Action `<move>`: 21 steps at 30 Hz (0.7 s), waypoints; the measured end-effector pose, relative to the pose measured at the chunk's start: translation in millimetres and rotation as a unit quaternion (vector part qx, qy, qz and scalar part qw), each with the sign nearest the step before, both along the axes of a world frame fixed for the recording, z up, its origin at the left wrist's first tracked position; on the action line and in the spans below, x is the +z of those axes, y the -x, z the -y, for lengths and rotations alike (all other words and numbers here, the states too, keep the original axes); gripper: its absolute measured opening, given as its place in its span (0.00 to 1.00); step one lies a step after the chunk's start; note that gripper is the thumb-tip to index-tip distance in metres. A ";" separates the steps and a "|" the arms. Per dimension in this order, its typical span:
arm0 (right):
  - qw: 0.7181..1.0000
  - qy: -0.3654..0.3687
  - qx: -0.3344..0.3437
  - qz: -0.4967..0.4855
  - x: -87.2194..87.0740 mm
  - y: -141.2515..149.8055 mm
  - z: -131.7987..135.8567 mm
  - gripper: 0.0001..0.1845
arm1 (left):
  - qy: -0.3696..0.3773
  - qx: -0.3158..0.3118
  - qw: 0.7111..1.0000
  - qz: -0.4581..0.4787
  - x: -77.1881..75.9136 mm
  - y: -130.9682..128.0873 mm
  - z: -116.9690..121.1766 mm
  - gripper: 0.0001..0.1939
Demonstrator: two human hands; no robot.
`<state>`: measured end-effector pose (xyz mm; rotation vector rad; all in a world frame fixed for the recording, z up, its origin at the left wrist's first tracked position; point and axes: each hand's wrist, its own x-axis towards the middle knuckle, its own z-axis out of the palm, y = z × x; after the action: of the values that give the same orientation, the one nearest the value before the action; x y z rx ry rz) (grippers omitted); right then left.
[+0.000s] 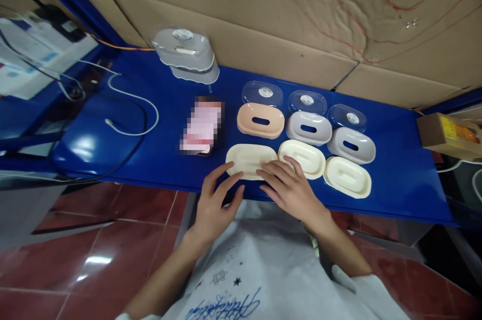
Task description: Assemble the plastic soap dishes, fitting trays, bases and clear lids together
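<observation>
A cream oval plastic tray (246,155) lies near the front edge of the blue table. Over its left end is my left hand (218,199), fingers apart and curved. My right hand (288,187) spreads its fingers over the tray's right end; whether the fingertips touch it I cannot tell. Two more cream trays, the middle one (302,158) and the right one (348,177), continue the row. Behind them are a peach slotted oval dish (246,124) and two pale grey slotted dishes, one central (297,132) and one at right (365,153).
Clear lids (252,94) with round stickers lie behind the dishes. Stacked clear-topped boxes (161,49) stand at back left. A phone-like object (203,122), blurred out, and a white cable (137,94) lie to the left. A cardboard box (433,132) sits at right.
</observation>
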<state>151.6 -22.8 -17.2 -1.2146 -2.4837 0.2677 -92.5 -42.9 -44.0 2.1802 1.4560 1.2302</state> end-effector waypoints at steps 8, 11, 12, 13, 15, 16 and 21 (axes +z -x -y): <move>0.993 -0.049 -0.025 -0.107 -0.8 19.3 -9.6 0.10 | 0.343 0.012 0.731 0.590 -3.6 -8.3 34.5 0.20; 0.991 -0.019 0.028 -0.130 7.3 24.3 -5.5 0.10 | 0.410 -0.041 0.596 0.689 1.9 -15.3 20.9 0.28; 0.990 -0.010 0.057 -0.126 10.1 25.4 -7.0 0.10 | 0.423 -0.049 0.567 0.705 4.3 -17.6 14.8 0.30; 0.989 -0.004 0.079 -0.123 12.8 26.0 -10.5 0.11 | 0.434 -0.049 0.545 0.716 6.8 -19.8 8.8 0.31; 0.990 -0.016 0.080 -0.113 17.2 25.2 -24.4 0.16 | 0.440 -0.041 0.513 0.736 11.5 -23.7 -1.1 0.30; 0.993 -0.031 0.058 -0.100 18.4 24.1 -34.4 0.19 | 0.439 -0.036 0.502 0.744 13.5 -25.3 -4.8 0.30; 0.994 -0.061 -0.065 0.063 11.4 19.7 -90.0 0.23 | 0.433 -0.033 0.469 0.769 18.2 -29.9 -13.8 0.30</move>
<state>131.9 67.2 -5.8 -1.3728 -2.4700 0.0043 -62.7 -29.1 -25.8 -0.0226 0.6445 1.1930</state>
